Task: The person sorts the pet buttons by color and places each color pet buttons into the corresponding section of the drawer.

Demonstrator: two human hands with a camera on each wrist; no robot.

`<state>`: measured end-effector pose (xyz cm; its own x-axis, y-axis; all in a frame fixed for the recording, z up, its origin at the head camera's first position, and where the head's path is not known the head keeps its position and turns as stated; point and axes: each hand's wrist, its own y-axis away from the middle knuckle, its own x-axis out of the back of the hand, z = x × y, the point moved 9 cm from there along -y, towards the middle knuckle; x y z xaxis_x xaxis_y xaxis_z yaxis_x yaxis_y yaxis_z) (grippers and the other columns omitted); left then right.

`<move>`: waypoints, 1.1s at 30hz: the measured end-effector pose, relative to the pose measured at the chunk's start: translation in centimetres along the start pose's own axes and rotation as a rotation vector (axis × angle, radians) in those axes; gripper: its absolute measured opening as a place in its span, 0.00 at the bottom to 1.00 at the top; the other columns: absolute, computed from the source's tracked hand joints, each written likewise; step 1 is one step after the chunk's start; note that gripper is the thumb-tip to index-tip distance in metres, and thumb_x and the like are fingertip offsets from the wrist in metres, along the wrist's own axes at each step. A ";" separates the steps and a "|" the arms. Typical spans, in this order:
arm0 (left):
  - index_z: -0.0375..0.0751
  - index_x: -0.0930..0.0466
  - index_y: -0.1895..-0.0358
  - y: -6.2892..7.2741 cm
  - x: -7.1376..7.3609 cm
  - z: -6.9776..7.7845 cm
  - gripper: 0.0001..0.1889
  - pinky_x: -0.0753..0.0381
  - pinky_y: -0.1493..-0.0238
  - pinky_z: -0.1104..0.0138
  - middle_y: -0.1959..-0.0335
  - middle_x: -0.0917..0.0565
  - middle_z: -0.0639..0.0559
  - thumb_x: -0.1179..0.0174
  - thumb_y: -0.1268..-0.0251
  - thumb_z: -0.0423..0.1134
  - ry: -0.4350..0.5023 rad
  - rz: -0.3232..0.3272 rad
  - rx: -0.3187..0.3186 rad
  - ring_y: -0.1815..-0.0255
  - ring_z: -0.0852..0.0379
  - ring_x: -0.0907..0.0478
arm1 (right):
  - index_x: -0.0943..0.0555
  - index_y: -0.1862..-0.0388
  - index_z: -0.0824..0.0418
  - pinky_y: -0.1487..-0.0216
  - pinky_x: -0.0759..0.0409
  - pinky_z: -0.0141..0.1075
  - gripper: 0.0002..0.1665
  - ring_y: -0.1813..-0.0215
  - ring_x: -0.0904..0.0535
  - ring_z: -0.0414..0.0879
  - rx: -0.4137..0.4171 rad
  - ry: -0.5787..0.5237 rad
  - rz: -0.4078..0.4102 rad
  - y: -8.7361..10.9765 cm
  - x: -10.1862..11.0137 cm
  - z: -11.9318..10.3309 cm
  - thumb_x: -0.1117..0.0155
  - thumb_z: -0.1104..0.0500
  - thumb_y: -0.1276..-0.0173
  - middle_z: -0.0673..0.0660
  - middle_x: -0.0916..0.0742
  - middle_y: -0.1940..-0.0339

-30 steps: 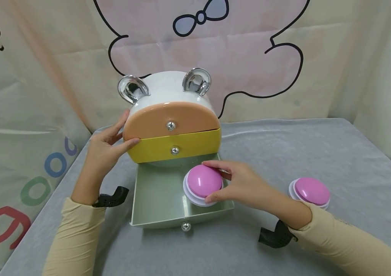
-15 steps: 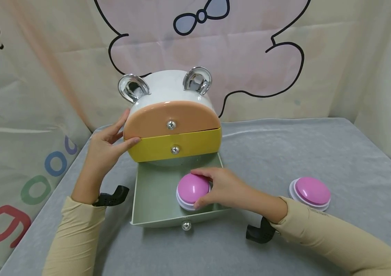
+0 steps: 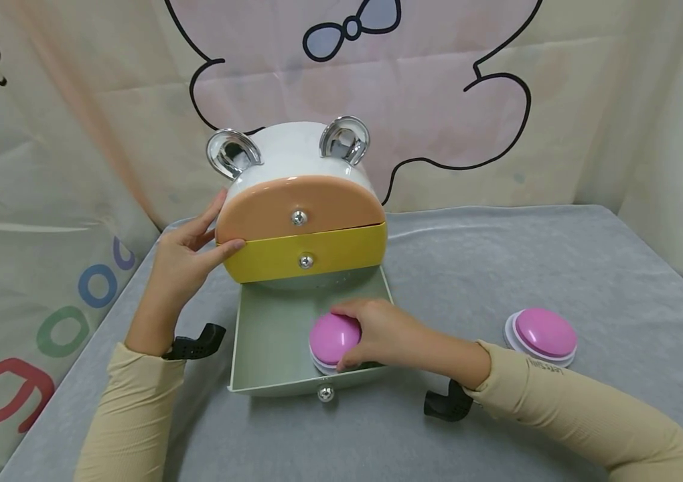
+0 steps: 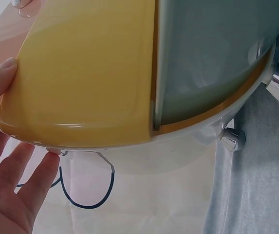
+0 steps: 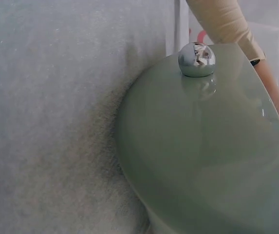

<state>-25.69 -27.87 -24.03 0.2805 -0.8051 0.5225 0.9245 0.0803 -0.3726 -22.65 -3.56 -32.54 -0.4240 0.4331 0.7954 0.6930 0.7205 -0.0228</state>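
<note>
A small white chest of drawers [image 3: 305, 150] with silver ears stands on the table. Its orange [image 3: 269, 207] and yellow [image 3: 269, 258] drawers are closed; the pale green bottom drawer [image 3: 263, 355] is pulled out. My left hand [image 3: 181, 268] holds the chest's left side, thumb on the front near the orange-yellow seam, fingers along the side. With thumb and fingers, my right hand [image 3: 380, 338] grips a pink dome push button [image 3: 332, 338] with a white base, down inside the green drawer near its front wall. In the right wrist view the drawer front [image 5: 193, 136] hides hand and button.
A second pink dome button [image 3: 545, 333] lies on the grey cloth-covered table [image 3: 468, 268] at right, close beyond the right sleeve. A silver knob [image 3: 326, 393] sticks out from the green drawer's front. A printed curtain [image 3: 438, 120] hangs behind the table.
My right hand has carried the pink button left, then down and nearer the green drawer's front wall. My left hand stays where it was on the chest.
</note>
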 end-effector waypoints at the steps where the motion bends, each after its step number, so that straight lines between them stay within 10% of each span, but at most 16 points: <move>1: 0.70 0.35 0.29 0.0 0.0 0.0 0.35 0.24 0.32 0.59 0.26 0.32 0.64 0.31 0.37 0.45 0.000 0.000 0.000 0.25 0.56 0.32 | 0.19 0.43 0.63 0.56 0.18 0.29 0.38 0.53 0.18 0.45 0.005 0.010 -0.003 0.0 -0.1 0.0 0.16 0.55 0.55 0.53 0.12 0.51; 33: 0.70 0.36 0.29 0.1 -0.1 0.0 0.35 0.25 0.32 0.59 0.26 0.32 0.65 0.31 0.37 0.45 -0.005 -0.006 -0.005 0.25 0.56 0.32 | 0.20 0.40 0.66 0.49 0.16 0.33 0.39 0.49 0.16 0.48 0.004 0.019 -0.089 0.6 0.5 0.1 0.17 0.56 0.52 0.57 0.12 0.46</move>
<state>-25.65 -27.79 -24.12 0.2763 -0.8028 0.5284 0.9250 0.0729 -0.3729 -22.53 -2.86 -32.22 -0.4723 0.3570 0.8059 0.6508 0.7579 0.0456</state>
